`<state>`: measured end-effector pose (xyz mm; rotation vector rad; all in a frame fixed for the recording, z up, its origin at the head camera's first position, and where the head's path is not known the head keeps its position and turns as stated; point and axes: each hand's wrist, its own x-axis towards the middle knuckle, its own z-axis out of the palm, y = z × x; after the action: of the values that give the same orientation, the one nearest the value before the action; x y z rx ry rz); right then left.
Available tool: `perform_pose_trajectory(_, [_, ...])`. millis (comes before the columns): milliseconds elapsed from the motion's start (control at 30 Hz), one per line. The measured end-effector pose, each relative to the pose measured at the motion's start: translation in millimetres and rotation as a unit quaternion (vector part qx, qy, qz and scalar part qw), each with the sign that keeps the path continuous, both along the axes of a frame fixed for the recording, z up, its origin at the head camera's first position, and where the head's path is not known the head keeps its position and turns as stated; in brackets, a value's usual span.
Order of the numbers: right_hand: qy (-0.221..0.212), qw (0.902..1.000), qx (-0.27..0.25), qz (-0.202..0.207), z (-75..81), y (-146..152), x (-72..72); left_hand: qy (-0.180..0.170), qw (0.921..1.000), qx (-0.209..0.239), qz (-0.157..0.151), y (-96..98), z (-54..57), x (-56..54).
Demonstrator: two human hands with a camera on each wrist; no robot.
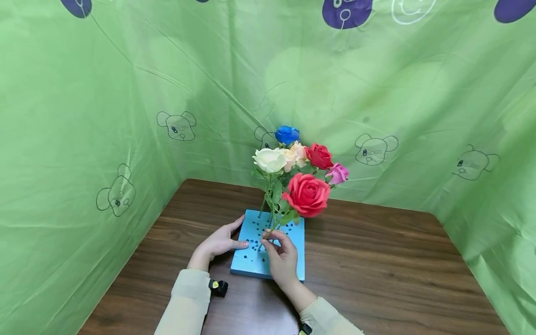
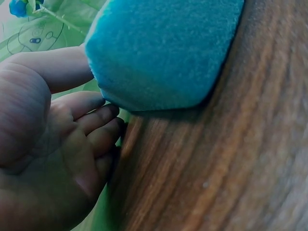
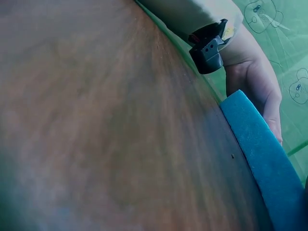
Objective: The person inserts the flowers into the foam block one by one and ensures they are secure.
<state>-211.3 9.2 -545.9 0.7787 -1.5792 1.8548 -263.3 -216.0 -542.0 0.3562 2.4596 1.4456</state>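
A light-blue foam board [image 1: 274, 267] dotted with small holes lies on the table. My left hand [image 1: 222, 239] holds its left edge, thumb on the top face and fingers along the side; the left wrist view shows the fingertips at the board's lower edge [image 2: 154, 103]. Between thumb and fingertips my right hand [image 1: 284, 263] pinches the stem of a large coral-red rose [image 1: 309, 195], whose lower end comes down to the holes. Behind it stand a white rose [image 1: 269, 160], peach roses [image 1: 295, 154], a blue rose [image 1: 287, 135], a darker red rose [image 1: 320, 156] and a pink rose [image 1: 338, 174].
The brown wooden table [image 1: 377, 260] spreads out on both sides of the board. A green curtain [image 1: 234, 70] with printed bear heads hangs around the back and sides. Black wrist cameras [image 1: 218, 287] sit at the cream sleeves [image 1: 184, 298].
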Motion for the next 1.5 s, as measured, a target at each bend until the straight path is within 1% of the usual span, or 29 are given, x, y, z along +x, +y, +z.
perform_pose_trajectory(100, [-0.013,0.9996,0.016,-0.017,-2.9,4.4,1.4,0.001,1.0000,-0.002,0.001,2.4,0.0,1.5])
perform_pose_trajectory(233, [-0.029,0.9988,0.027,-0.029,-3.4,6.7,2.5,0.001,1.0000,-0.006,0.003,4.2,0.6,2.1])
perform_pose_trajectory(467, [-0.055,0.9979,0.022,-0.027,-7.2,6.2,4.2,-0.004,0.9999,-0.008,0.008,3.1,-0.7,4.0])
perform_pose_trajectory(567, [-0.076,0.9957,0.045,-0.030,-8.9,5.5,4.8,-0.007,0.9999,-0.008,0.009,2.1,-1.7,4.9])
perform_pose_trajectory(667, [-0.115,0.9895,0.079,-0.037,-7.6,5.1,5.1,-0.007,0.9999,-0.007,0.009,1.6,-1.8,4.5])
perform_pose_trajectory(733, [-0.150,0.9825,0.102,-0.042,-4.9,5.2,5.5,-0.004,0.9999,-0.006,0.007,1.6,-1.7,3.8])
perform_pose_trajectory(833, [-0.178,0.9730,0.137,-0.054,-2.3,5.3,5.2,-0.003,1.0000,-0.005,0.004,1.4,-1.2,2.7])
perform_pose_trajectory(933, [-0.176,0.9663,0.174,-0.071,-2.1,5.4,5.5,-0.003,1.0000,-0.008,0.003,1.3,-1.5,2.4])
perform_pose_trajectory(1033, [-0.150,0.9646,0.198,-0.088,-4.2,4.3,5.8,-0.006,0.9999,-0.010,0.004,0.0,-1.5,3.1])
perform_pose_trajectory(1167, [-0.125,0.9643,0.210,-0.103,-7.2,2.0,3.5,-0.009,0.9999,-0.008,0.011,-2.2,-0.6,4.3])
perform_pose_trajectory(1300, [-0.132,0.9643,0.203,-0.108,-9.9,2.0,1.1,-0.010,0.9998,-0.006,0.013,-1.1,-1.6,4.4])
perform_pose_trajectory(1500, [-0.173,0.9638,0.162,-0.122,-10.5,5.1,4.4,-0.006,0.9999,-0.008,0.005,3.0,-3.7,5.3])
